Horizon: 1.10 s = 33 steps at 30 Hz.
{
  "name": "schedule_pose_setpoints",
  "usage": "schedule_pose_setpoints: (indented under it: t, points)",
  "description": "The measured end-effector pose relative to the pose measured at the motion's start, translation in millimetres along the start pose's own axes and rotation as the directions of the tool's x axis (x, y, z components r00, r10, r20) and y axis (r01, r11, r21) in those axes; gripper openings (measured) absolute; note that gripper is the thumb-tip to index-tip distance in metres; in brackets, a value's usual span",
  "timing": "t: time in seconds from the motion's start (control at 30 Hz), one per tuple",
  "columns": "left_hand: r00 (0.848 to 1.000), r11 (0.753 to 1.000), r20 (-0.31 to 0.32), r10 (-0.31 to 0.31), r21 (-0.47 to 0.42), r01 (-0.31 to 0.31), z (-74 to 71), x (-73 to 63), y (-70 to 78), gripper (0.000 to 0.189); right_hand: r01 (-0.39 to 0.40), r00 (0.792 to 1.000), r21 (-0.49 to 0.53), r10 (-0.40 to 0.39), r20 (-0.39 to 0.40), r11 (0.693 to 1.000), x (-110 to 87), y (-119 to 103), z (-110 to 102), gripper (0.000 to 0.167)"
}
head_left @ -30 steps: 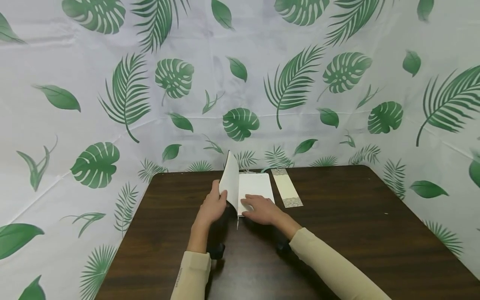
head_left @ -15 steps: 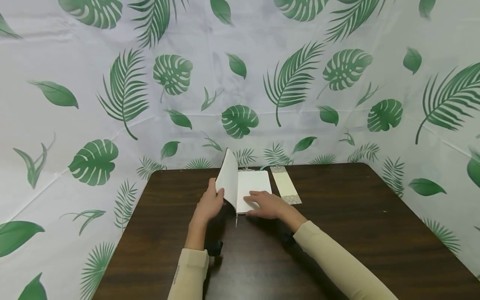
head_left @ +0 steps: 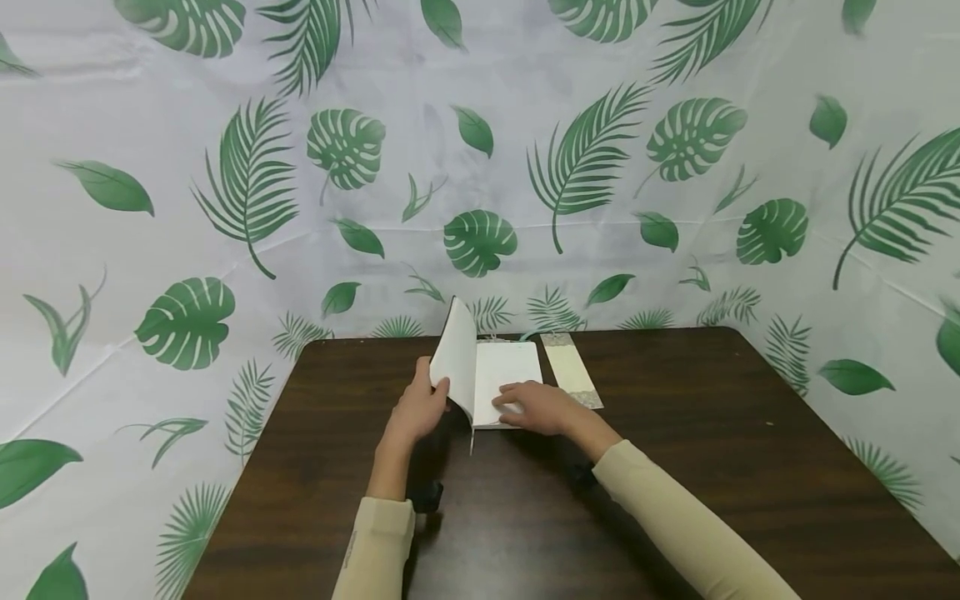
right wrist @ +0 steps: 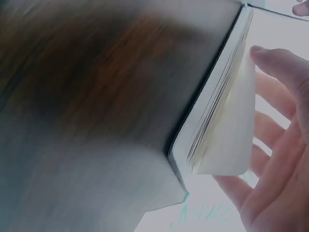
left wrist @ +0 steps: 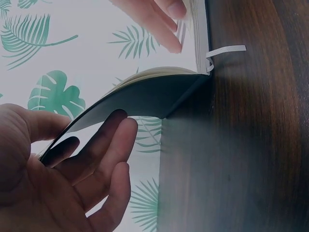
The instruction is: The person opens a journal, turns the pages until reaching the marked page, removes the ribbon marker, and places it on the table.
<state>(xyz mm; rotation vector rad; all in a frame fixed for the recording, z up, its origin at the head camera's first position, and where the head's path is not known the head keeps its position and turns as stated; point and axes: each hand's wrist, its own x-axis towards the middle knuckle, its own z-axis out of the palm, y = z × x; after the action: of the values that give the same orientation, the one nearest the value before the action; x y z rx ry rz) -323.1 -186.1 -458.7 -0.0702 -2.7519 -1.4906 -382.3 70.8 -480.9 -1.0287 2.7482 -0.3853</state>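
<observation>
An open notebook [head_left: 508, 367] with blank white pages and a dark cover lies near the table's back edge. My left hand [head_left: 418, 408] holds its raised left side, thumb on the page side and fingers behind the dark cover [left wrist: 140, 99]. Over the right-hand pages is my right hand [head_left: 538, 407], fingers bent. In the right wrist view its thumb lies at the edge of a lifted page [right wrist: 231, 135], and the other fingertips are hidden behind that page. A thin white ribbon marker [left wrist: 227, 50] hangs from the spine's near end.
To the right of the notebook lies a cream bookmark [head_left: 570, 367] with patterned ends and a blue-green tie at its top. The dark wooden table [head_left: 675, 467] meets a leaf-printed white backdrop [head_left: 405, 275] at its back and sides.
My right hand has shifted right across the page, its fingers bending more. The left hand has swung the raised side slightly further left, then kept it there.
</observation>
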Motion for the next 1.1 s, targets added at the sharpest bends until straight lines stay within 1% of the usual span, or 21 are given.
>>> schedule_pose_setpoints:
  t: [0.1, 0.17, 0.33, 0.4, 0.47, 0.67, 0.77, 0.87, 0.97, 1.1]
  points:
    - [1.0, 1.0, 0.002, -0.001, -0.006, 0.001, -1.5, -1.0, 0.2, 0.045, 0.033, 0.999, 0.011, -0.033, -0.02, 0.999, -1.6, 2.0, -1.0, 0.033]
    - [1.0, 1.0, 0.007, 0.002, -0.009, -0.002, -0.8, -0.4, 1.4, 0.044, 0.035, 0.999, -0.003, -0.035, -0.042, 0.999, -4.6, 4.5, -1.4, 0.03]
    - [1.0, 1.0, 0.011, 0.0, 0.008, 0.0, 0.6, 0.4, 1.5, 0.044, 0.03, 0.993, -0.116, -0.042, -0.109, 0.993, -9.4, 8.7, 2.2, 0.02]
    - [1.0, 1.0, 0.009, -0.005, 0.015, 0.005, 0.2, 0.1, 0.5, 0.043, 0.031, 0.991, -0.152, -0.049, -0.121, 0.988, -10.7, 9.0, 3.3, 0.017]
    - [1.0, 1.0, 0.007, -0.008, 0.016, 0.008, -0.5, -0.2, -0.5, 0.043, 0.021, 0.991, -0.18, -0.044, -0.125, 0.983, -12.3, 9.2, 3.3, 0.018]
    - [1.0, 1.0, 0.008, 0.009, -0.003, -0.009, -2.9, -1.2, -2.7, 0.043, -0.028, 0.985, -0.231, -0.012, -0.17, 0.972, -16.1, 14.6, 3.1, 0.029]
    - [1.0, 1.0, 0.006, 0.016, -0.004, -0.016, -3.2, -1.4, -3.2, 0.042, -0.051, 0.978, -0.231, 0.001, -0.21, 0.972, -17.9, 18.1, 3.1, 0.035]
    - [1.0, 1.0, 0.0, 0.017, 0.004, -0.017, -2.8, -1.0, -3.4, 0.041, -0.088, 0.967, -0.208, 0.033, -0.253, 0.974, -20.0, 20.9, 2.7, 0.046]
    - [1.0, 1.0, -0.004, 0.02, 0.01, -0.02, -2.3, -0.6, -2.7, 0.041, -0.138, 0.95, -0.166, 0.084, -0.3, 0.976, -22.4, 22.4, 1.9, 0.059]
    - [1.0, 1.0, -0.005, 0.026, 0.013, -0.026, -1.1, -0.8, -1.2, 0.041, -0.209, 0.912, -0.056, 0.174, -0.371, 0.976, -25.4, 21.8, -0.7, 0.075]
